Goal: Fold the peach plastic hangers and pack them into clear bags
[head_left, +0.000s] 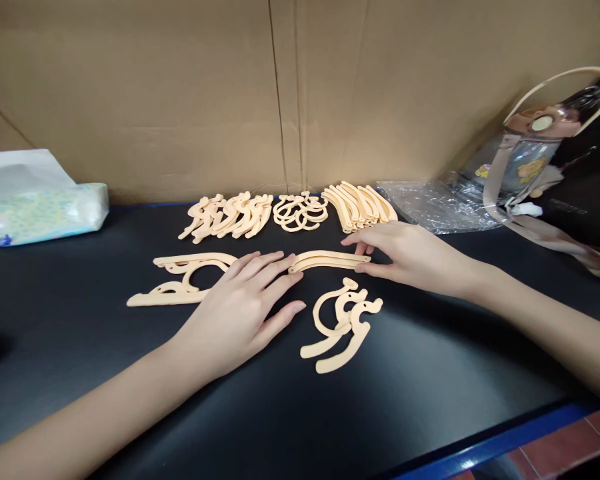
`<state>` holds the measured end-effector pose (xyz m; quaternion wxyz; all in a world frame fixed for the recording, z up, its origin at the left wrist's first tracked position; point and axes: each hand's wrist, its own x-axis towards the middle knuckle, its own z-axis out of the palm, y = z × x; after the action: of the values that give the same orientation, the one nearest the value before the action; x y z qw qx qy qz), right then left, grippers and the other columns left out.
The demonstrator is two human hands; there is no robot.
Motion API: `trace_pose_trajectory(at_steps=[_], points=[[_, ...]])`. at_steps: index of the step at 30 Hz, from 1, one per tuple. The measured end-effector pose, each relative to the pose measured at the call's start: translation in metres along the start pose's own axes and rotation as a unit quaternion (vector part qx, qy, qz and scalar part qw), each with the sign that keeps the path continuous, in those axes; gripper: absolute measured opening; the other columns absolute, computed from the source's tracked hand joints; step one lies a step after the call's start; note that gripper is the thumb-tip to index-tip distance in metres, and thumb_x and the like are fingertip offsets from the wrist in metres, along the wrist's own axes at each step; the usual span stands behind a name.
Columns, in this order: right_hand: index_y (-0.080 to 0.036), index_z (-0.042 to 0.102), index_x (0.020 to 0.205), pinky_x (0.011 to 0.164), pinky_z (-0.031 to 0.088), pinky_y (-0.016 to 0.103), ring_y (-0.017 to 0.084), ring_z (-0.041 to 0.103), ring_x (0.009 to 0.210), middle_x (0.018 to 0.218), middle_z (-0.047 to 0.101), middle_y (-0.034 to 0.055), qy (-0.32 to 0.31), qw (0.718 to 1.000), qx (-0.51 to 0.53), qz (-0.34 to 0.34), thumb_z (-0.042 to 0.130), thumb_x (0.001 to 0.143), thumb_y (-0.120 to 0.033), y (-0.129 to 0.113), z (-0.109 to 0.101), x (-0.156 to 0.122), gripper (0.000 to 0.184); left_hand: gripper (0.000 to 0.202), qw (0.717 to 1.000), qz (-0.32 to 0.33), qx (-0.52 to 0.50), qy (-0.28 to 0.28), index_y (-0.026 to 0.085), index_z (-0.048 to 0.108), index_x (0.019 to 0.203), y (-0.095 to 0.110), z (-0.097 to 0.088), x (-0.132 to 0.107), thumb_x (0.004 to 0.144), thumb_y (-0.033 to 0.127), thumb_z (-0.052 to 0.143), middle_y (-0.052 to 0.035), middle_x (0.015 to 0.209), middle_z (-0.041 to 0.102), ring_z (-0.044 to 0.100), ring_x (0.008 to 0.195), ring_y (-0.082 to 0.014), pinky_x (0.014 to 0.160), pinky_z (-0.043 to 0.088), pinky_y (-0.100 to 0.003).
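A pair of curved beige plastic bars (330, 259), looking like folding-hanger arms, lies side by side on the black table. At their right end, my right hand (400, 257) has its thumb and fingers around the tips. My left hand (240, 310) is palm down with fingers stretched out, its fingertips touching the bars' left end. Partly hidden under it is a joined beige assembly (195, 258) of long arms and a round hook. Nearer me, to the right, lie a beige hook (323, 313) and two S-shaped arms (347, 347), touching or overlapping.
Along the back lie S-shaped arms (230, 215), hooks (300, 212) and curved bars (360, 205) in piles. A tissue pack (45, 213) is at the left. Clear plastic film (430, 203) and a strapped bottle (525, 163) stand right. Cardboard (180, 100) rises behind.
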<state>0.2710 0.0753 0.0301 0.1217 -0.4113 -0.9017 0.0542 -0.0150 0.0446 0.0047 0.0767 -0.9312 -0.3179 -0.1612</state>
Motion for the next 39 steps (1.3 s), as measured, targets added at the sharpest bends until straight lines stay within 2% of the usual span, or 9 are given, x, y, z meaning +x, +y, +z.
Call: trace_pose_trajectory(at_steps=[6, 11, 17, 24, 28, 34, 39], points=[[-0.022, 0.062, 0.119, 0.082, 0.050, 0.035, 0.023, 0.069, 0.093, 0.098, 0.074, 0.0045, 0.013, 0.999, -0.030, 0.003, 0.057, 0.093, -0.030, 0.000, 0.002, 0.000, 0.027, 0.042, 1.000, 0.000, -0.013, -0.001, 0.014, 0.063, 0.130, 0.000, -0.001, 0.000, 0.102, 0.038, 0.042, -0.0145, 0.137, 0.062, 0.053, 0.129, -0.0328, 0.105, 0.045, -0.053], [-0.019, 0.063, 0.117, 0.081, 0.050, 0.036, 0.024, 0.069, 0.093, 0.100, 0.073, 0.0067, 0.011, 0.999, -0.049, -0.003, 0.057, 0.093, -0.034, 0.000, 0.003, 0.000, 0.029, 0.048, 1.000, -0.007, -0.020, -0.013, 0.009, 0.055, 0.138, 0.001, 0.000, 0.001, 0.102, 0.039, 0.043, -0.0157, 0.141, 0.059, 0.051, 0.132, -0.0326, 0.107, 0.044, -0.053], [-0.015, 0.064, 0.118, 0.082, 0.050, 0.038, 0.026, 0.069, 0.094, 0.101, 0.074, 0.0095, 0.019, 0.997, -0.078, -0.008, 0.059, 0.094, -0.035, -0.001, 0.002, 0.000, 0.032, 0.050, 0.999, -0.002, -0.024, -0.024, 0.009, 0.048, 0.142, 0.001, -0.002, 0.002, 0.102, 0.038, 0.043, -0.0147, 0.144, 0.056, 0.048, 0.136, -0.0311, 0.108, 0.044, -0.051], [-0.016, 0.065, 0.116, 0.082, 0.049, 0.037, 0.026, 0.069, 0.095, 0.101, 0.074, 0.0100, 0.027, 0.996, -0.088, -0.022, 0.058, 0.094, -0.034, -0.001, 0.002, -0.001, 0.029, 0.039, 0.999, -0.002, 0.036, 0.024, 0.006, 0.061, 0.125, 0.002, -0.001, 0.002, 0.100, 0.032, 0.045, -0.0192, 0.132, 0.063, 0.052, 0.130, -0.0375, 0.103, 0.046, -0.058], [-0.014, 0.065, 0.115, 0.082, 0.049, 0.037, 0.026, 0.069, 0.094, 0.101, 0.073, 0.0101, 0.022, 0.996, -0.088, -0.022, 0.059, 0.094, -0.034, -0.001, 0.002, -0.001, 0.029, 0.030, 0.998, 0.005, 0.050, 0.046, 0.009, 0.067, 0.113, 0.003, -0.002, 0.001, 0.098, 0.027, 0.048, -0.0178, 0.125, 0.067, 0.053, 0.127, -0.0388, 0.101, 0.045, -0.059], [-0.014, 0.065, 0.117, 0.089, 0.048, 0.039, 0.026, 0.065, 0.101, 0.109, 0.070, 0.0111, 0.027, 0.996, -0.073, -0.052, 0.057, 0.096, -0.034, -0.003, 0.001, -0.002, 0.030, 0.021, 0.996, 0.015, 0.054, 0.068, 0.010, 0.067, 0.106, 0.004, -0.002, 0.001, 0.097, 0.022, 0.053, -0.0147, 0.121, 0.068, 0.055, 0.124, -0.0354, 0.102, 0.043, -0.052], [-0.018, 0.071, 0.107, 0.088, 0.046, 0.037, 0.023, 0.060, 0.098, 0.109, 0.065, 0.0093, 0.041, 0.991, -0.057, -0.112, 0.050, 0.099, -0.032, -0.011, 0.002, -0.003, 0.026, 0.022, 0.996, 0.003, 0.061, 0.061, 0.012, 0.066, 0.113, 0.005, -0.003, 0.001, 0.096, 0.022, 0.056, -0.0085, 0.106, 0.071, 0.061, 0.101, -0.0288, 0.083, 0.045, -0.042]])
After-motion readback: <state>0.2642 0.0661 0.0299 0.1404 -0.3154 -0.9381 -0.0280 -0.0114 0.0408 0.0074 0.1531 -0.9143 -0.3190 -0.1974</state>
